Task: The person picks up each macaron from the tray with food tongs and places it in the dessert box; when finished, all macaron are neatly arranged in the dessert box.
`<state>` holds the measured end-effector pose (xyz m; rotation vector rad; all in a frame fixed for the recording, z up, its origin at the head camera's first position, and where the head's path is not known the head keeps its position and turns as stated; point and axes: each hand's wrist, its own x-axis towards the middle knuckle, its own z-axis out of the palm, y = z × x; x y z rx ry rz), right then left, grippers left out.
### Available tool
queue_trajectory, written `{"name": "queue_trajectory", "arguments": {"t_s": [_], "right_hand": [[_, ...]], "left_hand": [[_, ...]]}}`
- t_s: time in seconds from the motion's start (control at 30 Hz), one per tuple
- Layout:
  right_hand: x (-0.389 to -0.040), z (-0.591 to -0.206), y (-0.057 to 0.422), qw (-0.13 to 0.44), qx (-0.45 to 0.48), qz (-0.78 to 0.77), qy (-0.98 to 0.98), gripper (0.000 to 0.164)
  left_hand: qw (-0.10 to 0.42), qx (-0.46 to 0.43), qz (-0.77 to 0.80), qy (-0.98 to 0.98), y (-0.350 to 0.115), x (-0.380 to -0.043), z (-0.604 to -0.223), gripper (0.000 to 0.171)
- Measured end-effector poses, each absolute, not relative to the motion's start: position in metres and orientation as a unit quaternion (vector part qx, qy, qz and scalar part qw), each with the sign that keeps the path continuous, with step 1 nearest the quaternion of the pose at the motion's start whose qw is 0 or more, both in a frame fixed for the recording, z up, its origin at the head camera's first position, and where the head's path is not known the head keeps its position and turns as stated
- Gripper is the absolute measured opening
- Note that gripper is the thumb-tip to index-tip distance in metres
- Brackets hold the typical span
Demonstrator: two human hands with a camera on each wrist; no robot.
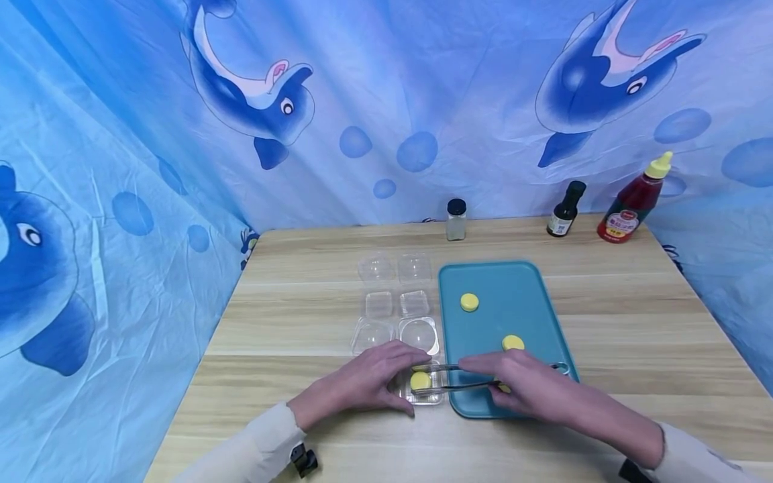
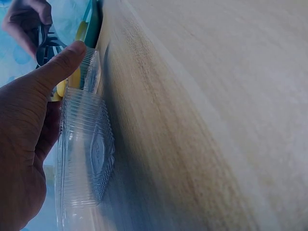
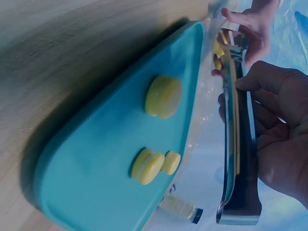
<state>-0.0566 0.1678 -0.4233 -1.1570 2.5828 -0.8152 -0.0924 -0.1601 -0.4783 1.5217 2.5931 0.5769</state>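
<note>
My right hand point(image 1: 525, 386) grips metal tongs point(image 3: 248, 144) over the tray's near edge. The tongs' tips lie on either side of a yellow macaron point(image 1: 421, 380) in a clear plastic box point(image 1: 430, 400); whether they squeeze it, I cannot tell. My left hand point(image 1: 389, 376) holds that box from the left, its thumb point(image 2: 67, 60) at the near side and its fingers across the far side. On the teal tray point(image 1: 495, 275) lie more yellow macarons, one point(image 1: 469, 302) toward the back, one point(image 1: 513, 342) nearer, and another partly hidden under my right hand.
More clear plastic boxes point(image 1: 378, 304) with domed lids point(image 1: 414, 267) stand left of the tray. Along the back are a black-capped jar point(image 1: 455, 225), a dark bottle point(image 1: 561, 216) and a red sauce bottle point(image 1: 631, 208). A dolphin-printed curtain point(image 1: 386, 100) hangs behind the wooden table point(image 1: 290, 302).
</note>
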Motion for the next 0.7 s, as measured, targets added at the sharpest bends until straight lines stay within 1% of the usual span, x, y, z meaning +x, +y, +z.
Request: {"name": "queue_trajectory", "arguments": {"t_s": [0.53,0.7], "right_hand": [[-0.055,-0.413,0.152,0.086,-0.383,-0.241,0.888,0.055],[-0.055,-0.411,0.151,0.093,-0.379,-0.240,0.889,0.055]], "left_hand": [[0.034,0.498,0.187,0.846,-0.159,-0.092,-0.479,0.098],[0.038,0.496,0.188,0.847,-0.159,-0.093,-0.479,0.097]]}}
